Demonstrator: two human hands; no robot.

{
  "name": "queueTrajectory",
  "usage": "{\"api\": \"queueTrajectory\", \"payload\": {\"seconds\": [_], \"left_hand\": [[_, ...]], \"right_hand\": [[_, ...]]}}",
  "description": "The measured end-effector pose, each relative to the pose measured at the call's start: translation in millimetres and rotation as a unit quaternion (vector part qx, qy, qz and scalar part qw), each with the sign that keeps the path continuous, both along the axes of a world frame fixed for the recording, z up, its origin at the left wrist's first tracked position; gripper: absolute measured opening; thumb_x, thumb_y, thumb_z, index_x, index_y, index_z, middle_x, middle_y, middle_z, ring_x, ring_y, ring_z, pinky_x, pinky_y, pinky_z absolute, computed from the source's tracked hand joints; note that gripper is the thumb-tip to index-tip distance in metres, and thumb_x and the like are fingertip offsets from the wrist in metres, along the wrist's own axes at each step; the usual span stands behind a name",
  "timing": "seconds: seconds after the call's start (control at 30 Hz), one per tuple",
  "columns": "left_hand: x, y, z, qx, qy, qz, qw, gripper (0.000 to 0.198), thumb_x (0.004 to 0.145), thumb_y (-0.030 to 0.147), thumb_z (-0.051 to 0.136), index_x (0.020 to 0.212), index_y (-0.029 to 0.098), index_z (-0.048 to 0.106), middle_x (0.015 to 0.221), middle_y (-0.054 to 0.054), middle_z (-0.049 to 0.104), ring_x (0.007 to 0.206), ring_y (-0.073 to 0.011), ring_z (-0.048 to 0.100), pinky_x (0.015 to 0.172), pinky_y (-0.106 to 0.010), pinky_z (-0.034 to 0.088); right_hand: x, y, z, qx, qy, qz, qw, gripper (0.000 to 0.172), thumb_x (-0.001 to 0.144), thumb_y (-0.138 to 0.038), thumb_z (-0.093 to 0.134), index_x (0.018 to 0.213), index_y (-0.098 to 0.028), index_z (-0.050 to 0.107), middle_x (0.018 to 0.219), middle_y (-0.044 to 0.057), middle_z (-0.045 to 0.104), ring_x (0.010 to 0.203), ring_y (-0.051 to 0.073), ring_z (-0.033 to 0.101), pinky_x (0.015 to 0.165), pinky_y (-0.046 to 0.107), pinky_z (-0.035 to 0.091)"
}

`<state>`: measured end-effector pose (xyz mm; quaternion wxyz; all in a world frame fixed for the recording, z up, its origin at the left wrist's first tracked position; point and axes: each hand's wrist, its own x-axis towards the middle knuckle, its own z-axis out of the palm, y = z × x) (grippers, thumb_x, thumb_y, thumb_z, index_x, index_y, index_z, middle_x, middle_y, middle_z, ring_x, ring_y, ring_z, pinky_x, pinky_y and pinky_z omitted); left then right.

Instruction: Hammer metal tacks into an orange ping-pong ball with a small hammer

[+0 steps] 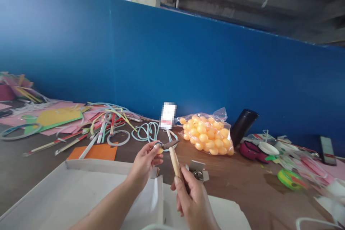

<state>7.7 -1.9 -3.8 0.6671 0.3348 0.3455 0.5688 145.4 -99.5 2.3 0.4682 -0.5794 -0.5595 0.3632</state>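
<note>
My left hand (pixel 145 165) is closed in a pinch on a small yellow ball (pixel 160 150) with a shiny metal piece at its top. Close beside it, my right hand (pixel 188 194) grips the wooden handle of a hammer (pixel 175 163). The hammer's dark metal head sits right by the ball, and I cannot tell if they touch. Behind my right hand lies a small open box (pixel 198 173) of shiny metal pieces. A clear bag of yellow-orange balls (pixel 206 134) rests farther back, against the blue wall.
A white shallow box (pixel 88 187) stands at front left, near an orange sheet (pixel 93 152). Coloured tubes and strips (pixel 107 122) crowd the left. On the right are a black cylinder (pixel 244 126), a green tape roll (pixel 291 179) and a phone (pixel 327 151). The blue wall (pixel 172 61) closes off the back.
</note>
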Motion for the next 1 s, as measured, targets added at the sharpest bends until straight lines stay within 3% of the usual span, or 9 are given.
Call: {"api": "queueTrajectory", "payload": {"seconds": [0.37,0.57,1.0], "left_hand": [[-0.2,0.1,0.5,-0.018,0.000,0.023,1.000,0.037,0.065,0.032,0.074,0.096,0.014,0.062,0.073,0.000,0.058,0.056,-0.0079,0.058,0.050,-0.018,0.050],[-2.8,-0.1,1.4,-0.019,-0.023,0.021,0.999,0.049,0.068,0.029,0.072,0.114,0.019,0.059,0.070,0.001,0.058,0.058,-0.0082,0.059,0.054,-0.019,0.051],[-1.8,-2.5,5.2,-0.019,-0.087,-0.014,0.996,0.032,0.076,0.024,0.065,0.106,0.015,0.061,0.076,-0.004,0.066,0.063,-0.0110,0.064,0.064,-0.021,0.054]], "right_hand": [[-0.6,-0.2,-1.4,0.002,-0.001,0.008,1.000,0.043,0.086,-0.046,0.042,0.120,-0.020,0.051,0.069,0.000,0.060,0.034,0.006,0.044,0.030,0.016,0.033],[-1.5,0.5,0.9,-0.021,-0.006,0.016,1.000,0.044,0.086,-0.047,0.042,0.118,-0.020,0.051,0.068,-0.001,0.059,0.031,0.005,0.043,0.029,0.016,0.032],[-2.4,-0.2,-0.7,0.016,0.015,0.003,1.000,0.046,0.085,-0.050,0.042,0.117,-0.017,0.051,0.068,0.001,0.061,0.032,0.006,0.043,0.030,0.016,0.030]]}}
